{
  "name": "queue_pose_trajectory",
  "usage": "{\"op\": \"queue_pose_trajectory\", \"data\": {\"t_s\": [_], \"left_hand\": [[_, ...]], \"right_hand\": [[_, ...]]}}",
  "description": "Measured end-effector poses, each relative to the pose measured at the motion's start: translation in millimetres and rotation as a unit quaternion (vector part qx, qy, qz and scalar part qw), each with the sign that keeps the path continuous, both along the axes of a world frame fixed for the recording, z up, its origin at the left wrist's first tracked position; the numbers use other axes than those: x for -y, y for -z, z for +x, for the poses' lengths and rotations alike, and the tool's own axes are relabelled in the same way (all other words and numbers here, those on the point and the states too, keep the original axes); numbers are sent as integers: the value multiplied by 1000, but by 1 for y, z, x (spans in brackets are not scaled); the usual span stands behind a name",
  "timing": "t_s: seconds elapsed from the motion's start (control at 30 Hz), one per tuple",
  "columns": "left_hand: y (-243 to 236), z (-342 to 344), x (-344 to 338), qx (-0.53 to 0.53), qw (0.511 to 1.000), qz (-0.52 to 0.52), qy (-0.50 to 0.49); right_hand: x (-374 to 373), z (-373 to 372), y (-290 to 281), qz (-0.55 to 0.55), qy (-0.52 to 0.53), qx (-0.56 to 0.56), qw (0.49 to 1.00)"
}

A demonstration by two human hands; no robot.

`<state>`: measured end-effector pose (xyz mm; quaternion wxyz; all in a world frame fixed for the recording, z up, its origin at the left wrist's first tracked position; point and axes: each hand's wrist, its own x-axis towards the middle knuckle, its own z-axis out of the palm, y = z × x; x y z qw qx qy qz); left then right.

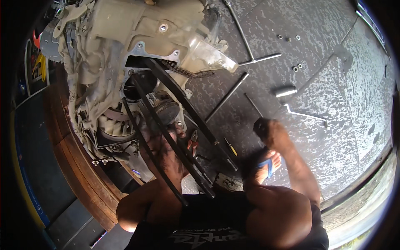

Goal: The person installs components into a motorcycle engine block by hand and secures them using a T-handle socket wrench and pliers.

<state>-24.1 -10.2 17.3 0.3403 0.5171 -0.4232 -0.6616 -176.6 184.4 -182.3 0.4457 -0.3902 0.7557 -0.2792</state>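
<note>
A grease-stained engine block (pixel 104 37) takes up the upper left, with several long black studs (pixel 183 102) slanting from it toward me. My left hand (pixel 164 152) is behind the studs, its fingers curled against the lower side of a dark round piston (pixel 166 111); the studs hide part of the grip. A chain (pixel 193 75) hangs from the opening above. To the right, over the floor, my right hand (pixel 276 135) is closed around a dark, rounded object (pixel 261 127). A thin dark rod (pixel 253 104) extends from it, pointing away from me.
On the dark floor lie a T-handle wrench (pixel 252 60), a long metal bar (pixel 227 98), a silver socket (pixel 286 91), a bent wrench (pixel 306 113) and several nuts (pixel 295 68). Red-handled pliers (pixel 192 143) and a yellow-handled screwdriver (pixel 230 146) lie near my feet. A wooden beam (pixel 85 179) runs at left.
</note>
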Motion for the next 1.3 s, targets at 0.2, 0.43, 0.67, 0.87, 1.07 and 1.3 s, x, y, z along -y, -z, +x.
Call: {"op": "queue_pose_trajectory", "data": {"t_s": [0.2, 0.43, 0.67, 0.87, 1.07, 1.3], "left_hand": [[9, 15, 7, 235, 961, -141, 26], [20, 21, 7, 162, 969, -178, 46], [10, 2, 2, 115, 980, -155, 39], [8, 7, -1, 130, 977, -162, 39], [12, 7, -7, 86, 985, -144, 45], [15, 13, -7, -44, 998, -47, 7]], "right_hand": [[-6, 22, 8, 43, 65, -6, 997], [9, -9, 15, -2, 186, -82, 979], [22, -39, -7, 9, 228, -104, 968], [-3, 27, 42, -34, 38, -308, 950], [14, -2, -3, 6, 102, -64, 993], [68, -85, -123, -287, 297, 179, 893]]}}
